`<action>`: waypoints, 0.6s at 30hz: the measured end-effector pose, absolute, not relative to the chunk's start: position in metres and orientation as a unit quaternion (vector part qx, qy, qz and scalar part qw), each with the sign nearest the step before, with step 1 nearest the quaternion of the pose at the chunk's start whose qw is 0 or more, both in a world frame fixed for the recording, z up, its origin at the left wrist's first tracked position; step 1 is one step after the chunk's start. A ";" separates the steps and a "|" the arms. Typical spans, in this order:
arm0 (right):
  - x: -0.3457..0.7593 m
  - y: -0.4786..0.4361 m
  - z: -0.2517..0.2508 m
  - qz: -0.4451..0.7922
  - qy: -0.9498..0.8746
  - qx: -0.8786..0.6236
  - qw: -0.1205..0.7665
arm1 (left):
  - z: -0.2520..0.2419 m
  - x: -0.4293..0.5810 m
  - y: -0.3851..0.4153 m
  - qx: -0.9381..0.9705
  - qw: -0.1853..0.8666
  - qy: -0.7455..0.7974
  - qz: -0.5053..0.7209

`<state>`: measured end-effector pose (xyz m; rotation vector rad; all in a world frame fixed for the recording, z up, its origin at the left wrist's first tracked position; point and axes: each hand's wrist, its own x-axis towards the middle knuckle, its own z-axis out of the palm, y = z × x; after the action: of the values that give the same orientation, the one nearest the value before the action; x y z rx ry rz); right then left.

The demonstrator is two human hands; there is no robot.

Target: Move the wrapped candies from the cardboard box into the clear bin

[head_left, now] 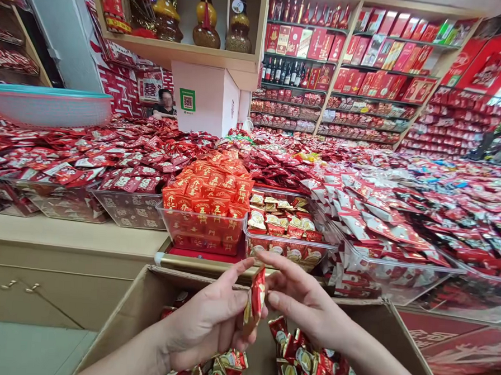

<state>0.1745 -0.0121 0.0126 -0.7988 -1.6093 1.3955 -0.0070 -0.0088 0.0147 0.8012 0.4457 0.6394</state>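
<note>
Over the open cardboard box, my left hand (212, 314) is closed on a red and gold wrapped candy (258, 294), held on edge between thumb and fingers; there may be more than one packet. Just right of it, my right hand (307, 305) has its thumb and fingers apart, with nothing visible in it. Its fingertips are close to the candy's upper edge; I cannot tell whether they touch. Below both hands, loose candies (304, 358) in the same wrapping lie in the cardboard box (122, 309). Behind the hands, a clear bin (289, 246) holds similar candies.
Left of that bin stands a clear bin (202, 230) heaped with orange-red packets. Red and white packets (371, 208) fill bins to the right. A large blue-rimmed basket (48, 107) is at left. Bottle shelves (342, 47) line the back, and a person (165, 107) is in the distance.
</note>
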 end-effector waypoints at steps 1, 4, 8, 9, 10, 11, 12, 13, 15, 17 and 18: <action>0.173 -0.011 0.014 0.566 -0.650 -0.298 0.411 | 0.015 -0.008 -0.009 0.364 0.863 0.195 0.291; 0.164 -0.008 0.014 0.575 -0.623 -0.297 0.439 | 0.013 -0.008 -0.010 0.355 0.873 0.200 0.269; 0.168 -0.001 0.022 0.524 -0.618 -0.375 0.450 | 0.010 -0.005 -0.008 0.414 0.826 0.282 0.258; 0.174 0.002 0.029 0.477 -0.637 -0.396 0.459 | 0.010 -0.006 -0.005 0.446 0.798 0.305 0.268; 0.180 0.007 0.039 0.415 -0.657 -0.413 0.475 | 0.010 -0.007 -0.002 0.483 0.760 0.329 0.283; 0.187 0.013 0.049 0.342 -0.678 -0.427 0.491 | 0.010 -0.009 0.001 0.523 0.714 0.354 0.302; 0.194 0.020 0.060 0.262 -0.698 -0.441 0.500 | 0.010 -0.012 0.006 0.557 0.667 0.377 0.319; 0.200 0.028 0.071 0.180 -0.717 -0.456 0.495 | 0.010 -0.015 0.010 0.582 0.629 0.394 0.331; 0.206 0.045 0.086 0.037 -0.756 -0.481 0.442 | 0.011 -0.021 0.018 0.600 0.600 0.409 0.335; 0.204 0.061 0.093 -0.045 -0.794 -0.483 0.367 | 0.010 -0.026 0.023 0.601 0.610 0.405 0.320; 0.201 0.067 0.094 -0.066 -0.811 -0.474 0.336 | 0.009 -0.028 0.025 0.602 0.616 0.401 0.312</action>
<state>0.2012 0.0671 0.0936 -1.2348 -2.1158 -0.1717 -0.0278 0.0246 0.0090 1.3876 0.9238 0.7189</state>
